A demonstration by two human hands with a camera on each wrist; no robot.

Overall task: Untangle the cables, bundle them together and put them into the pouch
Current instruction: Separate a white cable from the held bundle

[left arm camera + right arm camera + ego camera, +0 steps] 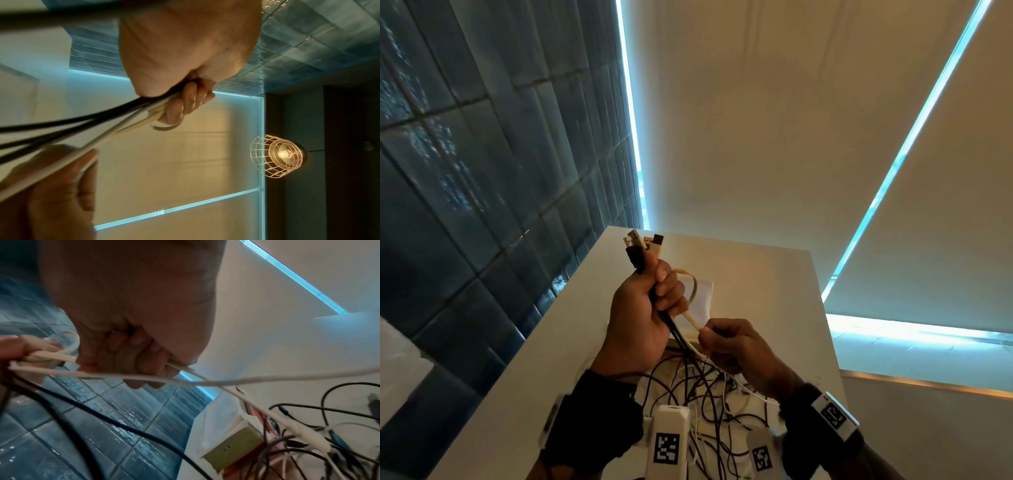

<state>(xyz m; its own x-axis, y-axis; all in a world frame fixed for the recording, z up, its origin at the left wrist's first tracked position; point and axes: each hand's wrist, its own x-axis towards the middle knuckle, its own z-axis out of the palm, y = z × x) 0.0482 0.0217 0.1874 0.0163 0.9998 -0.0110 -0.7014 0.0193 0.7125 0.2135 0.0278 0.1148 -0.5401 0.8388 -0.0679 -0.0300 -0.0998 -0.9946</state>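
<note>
My left hand [650,301] is raised over the table and grips a bunch of cable ends, black and white; their USB plugs [642,241] stick out above the fist. The left wrist view shows the same fist [185,100] closed round the cables [115,120]. My right hand [717,337] pinches a white cable [690,317] just below the left hand; in the right wrist view its fingers [131,353] curl round that white cable [185,368]. The rest of the cables [705,404] hang down into a tangle on the table. A white pouch [703,294] lies behind the hands, partly hidden.
The white table [774,291] ends near a dark tiled wall [482,171] on the left and a window blind [791,120] behind. A small box [232,449] sits on the table beside the tangle. A caged lamp [277,155] hangs nearby.
</note>
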